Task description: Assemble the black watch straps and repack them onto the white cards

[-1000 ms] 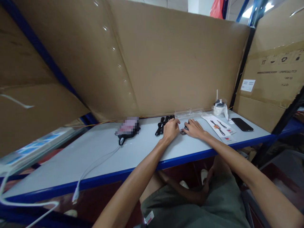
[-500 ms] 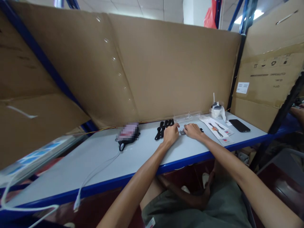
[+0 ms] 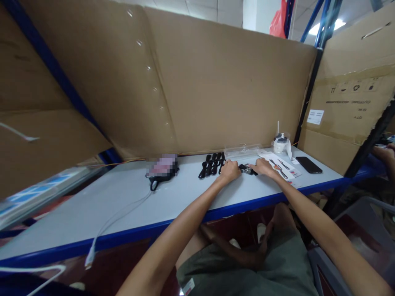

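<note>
Several black handle-like pieces (image 3: 212, 165) lie in a row on the white tabletop, with narrow middles and rounded ends. My left hand (image 3: 230, 170) rests just right of them, its fingers curled in; whatever they hold is hidden. A small cluster of dark and shiny metal pieces (image 3: 247, 169) lies between my hands. On its right side is my right hand (image 3: 264, 167), thumb stretched toward the cluster and apart from the fingers, with no held object visible. Beside that hand lies a printed card (image 3: 281, 167) picturing black-handled utensils.
A clear plastic tray (image 3: 242, 152) sits behind my hands. Farther right are a lidded cup (image 3: 280, 144) with a straw and a black phone (image 3: 309, 165). A black pouch-like item (image 3: 163, 176) and a white cable (image 3: 119, 216) lie left. Cardboard walls (image 3: 231, 90) enclose the back.
My hands have moved apart, the right one shifting right toward the card. More of the dark and metal pieces between them shows. The camera view has shifted slightly.
</note>
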A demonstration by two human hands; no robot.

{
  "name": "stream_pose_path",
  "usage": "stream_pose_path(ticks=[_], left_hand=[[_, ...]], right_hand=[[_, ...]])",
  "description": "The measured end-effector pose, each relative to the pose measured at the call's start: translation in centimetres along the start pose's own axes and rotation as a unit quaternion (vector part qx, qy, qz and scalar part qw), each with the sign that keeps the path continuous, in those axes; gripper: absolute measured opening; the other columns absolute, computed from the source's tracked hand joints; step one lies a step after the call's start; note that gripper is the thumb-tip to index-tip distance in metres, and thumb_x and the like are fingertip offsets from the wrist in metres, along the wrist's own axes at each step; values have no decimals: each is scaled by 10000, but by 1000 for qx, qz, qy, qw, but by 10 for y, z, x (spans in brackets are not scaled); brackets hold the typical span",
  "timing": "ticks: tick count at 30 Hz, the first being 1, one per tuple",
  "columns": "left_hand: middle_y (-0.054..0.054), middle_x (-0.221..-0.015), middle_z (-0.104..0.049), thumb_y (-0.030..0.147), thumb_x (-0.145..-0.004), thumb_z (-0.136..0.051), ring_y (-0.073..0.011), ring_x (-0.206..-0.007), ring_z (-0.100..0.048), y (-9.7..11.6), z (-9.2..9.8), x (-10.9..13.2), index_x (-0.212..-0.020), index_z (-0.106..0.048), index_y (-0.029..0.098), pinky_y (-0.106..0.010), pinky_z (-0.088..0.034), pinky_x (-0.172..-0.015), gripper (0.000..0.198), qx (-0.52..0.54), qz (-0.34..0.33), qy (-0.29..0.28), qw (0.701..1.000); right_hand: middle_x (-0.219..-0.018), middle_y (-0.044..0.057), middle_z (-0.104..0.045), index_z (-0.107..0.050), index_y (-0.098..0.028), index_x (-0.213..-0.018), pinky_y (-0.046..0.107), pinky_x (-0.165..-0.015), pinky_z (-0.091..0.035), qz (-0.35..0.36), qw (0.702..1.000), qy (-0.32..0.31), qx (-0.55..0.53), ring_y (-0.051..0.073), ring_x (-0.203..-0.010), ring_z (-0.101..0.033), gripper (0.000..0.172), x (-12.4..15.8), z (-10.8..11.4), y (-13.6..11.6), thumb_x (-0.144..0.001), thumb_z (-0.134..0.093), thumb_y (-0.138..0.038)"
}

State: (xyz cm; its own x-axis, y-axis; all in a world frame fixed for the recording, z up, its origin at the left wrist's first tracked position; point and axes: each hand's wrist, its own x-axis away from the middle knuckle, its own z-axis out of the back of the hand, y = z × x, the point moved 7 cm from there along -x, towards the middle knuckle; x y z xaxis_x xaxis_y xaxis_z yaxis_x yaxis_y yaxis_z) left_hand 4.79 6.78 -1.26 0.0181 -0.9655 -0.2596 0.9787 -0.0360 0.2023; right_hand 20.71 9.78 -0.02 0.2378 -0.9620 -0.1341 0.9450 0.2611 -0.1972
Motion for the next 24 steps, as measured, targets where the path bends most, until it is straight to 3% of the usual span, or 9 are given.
stream_pose_path(ticks=[4,9,13,19,21,24], left_hand=[[-233,-1172,-689,228,-863,-533,-341,-1112,-643,-1,-10,-15,-1166,-712,121,-391,-495,-872,368,97,13,6,995],[-146,-997,-752,174,-809,-571,-242,-891,-698,-15,-22,-20,-1269,-653,76,-321,-507,-828,478,277,18,-32,960],[-115,-948,-737,88,-736,-564,-176,-733,-672,-21,-26,-18,-1267,-633,65,-297,-522,-747,536,421,36,-38,905],[-104,-933,-710,31,-664,-506,-142,-724,-655,-22,-31,-16,-1345,-536,37,-284,-551,-736,682,591,49,-71,802],[-130,-1021,-708,38,-654,-507,-155,-776,-675,-25,-31,-18,-1351,-532,56,-310,-571,-765,698,609,58,-67,788],[-152,-1101,-707,57,-656,-500,-194,-911,-694,-28,-28,-20,-1336,-554,91,-343,-586,-803,683,607,48,-50,792]], right_hand=[[-1150,237,-713,-752,-90,-1036,327,-923,-465,-16,998,3,-56,310,-1156,-642,391,-16,-15,-14,-940,-576,-426],[-879,145,-767,-760,-119,-890,291,-887,-492,-30,984,-19,-175,253,-998,-708,248,-29,-28,-23,-917,-588,-295],[-847,98,-762,-731,-100,-989,242,-687,-558,-33,950,-41,-306,178,-742,-723,238,-23,-31,-24,-920,-522,-189],[-1060,130,-751,-631,-92,-1219,230,-702,-583,7,893,-63,-445,147,-835,-730,339,-12,-28,-18,-946,-433,-132],[-1127,124,-733,-611,-118,-1254,256,-738,-580,8,897,-34,-440,161,-895,-722,356,-10,-25,-15,-942,-442,-136],[-1165,113,-709,-640,-174,-1236,325,-865,-539,67,952,39,-295,224,-1049,-669,331,0,-15,-21,-931,-571,-284]])
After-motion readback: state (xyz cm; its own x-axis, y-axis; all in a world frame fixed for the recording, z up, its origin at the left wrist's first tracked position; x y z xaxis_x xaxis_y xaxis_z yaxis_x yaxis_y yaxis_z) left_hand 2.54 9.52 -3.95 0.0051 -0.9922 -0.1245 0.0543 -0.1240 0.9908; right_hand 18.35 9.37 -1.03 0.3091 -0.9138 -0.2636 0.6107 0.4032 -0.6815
